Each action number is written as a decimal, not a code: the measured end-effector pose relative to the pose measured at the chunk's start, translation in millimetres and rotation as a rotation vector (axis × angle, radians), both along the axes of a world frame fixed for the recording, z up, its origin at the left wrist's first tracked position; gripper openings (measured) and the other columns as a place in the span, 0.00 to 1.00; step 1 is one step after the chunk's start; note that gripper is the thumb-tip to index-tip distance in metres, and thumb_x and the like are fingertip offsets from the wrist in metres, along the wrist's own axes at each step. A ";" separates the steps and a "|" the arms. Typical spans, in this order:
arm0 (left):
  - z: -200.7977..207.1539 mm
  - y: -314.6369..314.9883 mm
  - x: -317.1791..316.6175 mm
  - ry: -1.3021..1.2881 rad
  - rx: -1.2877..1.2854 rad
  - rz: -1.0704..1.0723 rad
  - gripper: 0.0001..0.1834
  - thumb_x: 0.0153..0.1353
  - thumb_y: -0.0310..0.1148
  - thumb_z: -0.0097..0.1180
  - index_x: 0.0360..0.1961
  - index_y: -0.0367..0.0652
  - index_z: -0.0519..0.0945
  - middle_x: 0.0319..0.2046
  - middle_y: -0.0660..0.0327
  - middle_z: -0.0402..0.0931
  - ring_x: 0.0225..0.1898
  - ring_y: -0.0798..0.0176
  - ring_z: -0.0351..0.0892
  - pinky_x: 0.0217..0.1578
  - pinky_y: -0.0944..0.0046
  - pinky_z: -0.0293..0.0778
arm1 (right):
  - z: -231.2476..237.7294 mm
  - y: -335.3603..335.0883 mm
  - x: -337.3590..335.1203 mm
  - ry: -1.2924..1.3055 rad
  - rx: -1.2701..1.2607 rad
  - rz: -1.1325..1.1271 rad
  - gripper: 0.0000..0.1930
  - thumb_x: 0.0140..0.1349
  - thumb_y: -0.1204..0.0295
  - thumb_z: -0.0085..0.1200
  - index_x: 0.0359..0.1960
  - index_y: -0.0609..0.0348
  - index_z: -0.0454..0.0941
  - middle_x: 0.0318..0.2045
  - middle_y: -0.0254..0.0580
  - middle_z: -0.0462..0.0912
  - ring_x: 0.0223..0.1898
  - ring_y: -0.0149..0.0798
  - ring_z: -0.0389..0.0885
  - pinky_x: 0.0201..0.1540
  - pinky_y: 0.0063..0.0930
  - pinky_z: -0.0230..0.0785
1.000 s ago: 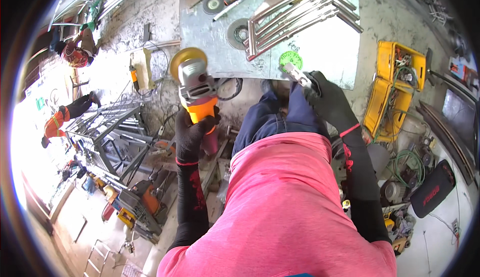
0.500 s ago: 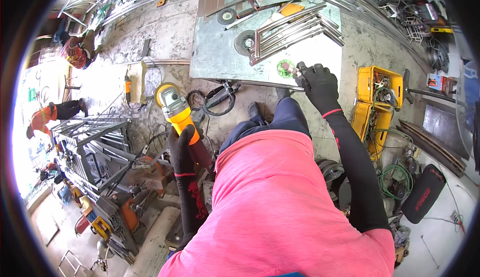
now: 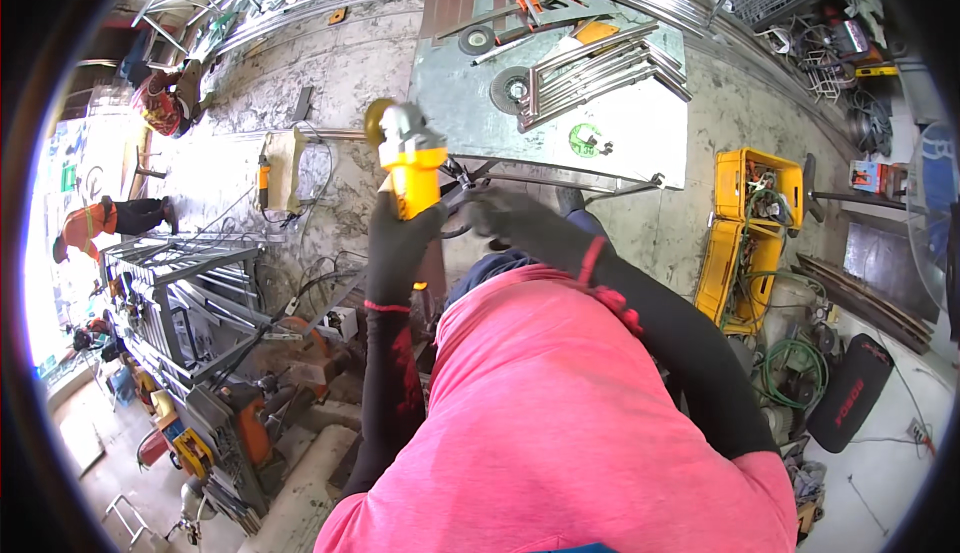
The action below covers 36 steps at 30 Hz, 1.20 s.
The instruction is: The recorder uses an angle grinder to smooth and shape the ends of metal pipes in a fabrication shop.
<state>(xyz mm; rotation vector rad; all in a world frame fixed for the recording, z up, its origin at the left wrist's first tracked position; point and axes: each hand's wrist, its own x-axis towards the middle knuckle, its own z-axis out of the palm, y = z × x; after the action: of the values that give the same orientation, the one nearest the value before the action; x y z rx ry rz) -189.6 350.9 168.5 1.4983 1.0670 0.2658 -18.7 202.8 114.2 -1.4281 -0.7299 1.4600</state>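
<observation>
My gloved left hand [image 3: 393, 243] is wrapped round the yellow body of an angle grinder [image 3: 415, 178]. The grinder stands head-up, just off the left corner of the work table [image 3: 455, 128], its disc [image 3: 378, 121] facing left. My gloved right hand [image 3: 520, 225] reaches in front of the table edge, close to the grinder's right side. Motion smears its fingers, so whether they hold anything is unclear. On the table lies a green round disc [image 3: 580, 141] with a small dark piece on it. Bent metal tubes [image 3: 590, 78] lie behind it, beside a grey disc [image 3: 510, 90].
Two yellow crates [image 3: 728, 278] stand on the floor at my right, near a coiled green hose [image 3: 795, 368]. A grey metal frame [image 3: 185, 303] is at my left, with cables around it. A person in orange [image 3: 85, 228] bends over farther left.
My right hand has left the green disc on the table and moved left and nearer, beside the grinder. My left hand has raised the grinder and brought it to the right.
</observation>
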 end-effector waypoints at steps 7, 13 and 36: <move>33.0 -45.2 -12.1 -0.223 -0.233 -0.122 0.41 0.67 0.20 0.65 0.80 0.31 0.65 0.51 0.55 0.84 0.46 0.66 0.86 0.48 0.60 0.85 | -6.2 41.0 -31.8 0.809 0.105 -0.494 0.15 0.73 0.64 0.70 0.52 0.59 0.83 0.42 0.34 0.87 0.40 0.31 0.86 0.44 0.33 0.80; -52.4 -64.9 -53.3 -0.006 -0.265 -0.086 0.24 0.77 0.33 0.58 0.67 0.29 0.78 0.47 0.59 0.86 0.46 0.68 0.86 0.50 0.62 0.83 | -27.2 39.9 -29.6 0.674 0.098 -0.582 0.15 0.69 0.69 0.72 0.51 0.56 0.80 0.37 0.32 0.83 0.36 0.31 0.83 0.42 0.35 0.80; -60.6 -20.9 18.4 -0.339 -0.402 -0.176 0.19 0.69 0.31 0.68 0.57 0.35 0.83 0.39 0.61 0.86 0.36 0.68 0.87 0.36 0.62 0.83 | 5.3 17.2 16.2 -0.340 0.258 -0.256 0.24 0.73 0.52 0.69 0.58 0.58 0.81 0.46 0.41 0.88 0.40 0.37 0.89 0.45 0.37 0.83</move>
<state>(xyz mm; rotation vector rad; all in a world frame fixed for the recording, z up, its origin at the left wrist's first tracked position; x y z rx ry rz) -171.2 330.0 107.9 1.1263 0.6650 0.1614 -2.5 220.0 119.5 -1.5181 -0.8733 0.9026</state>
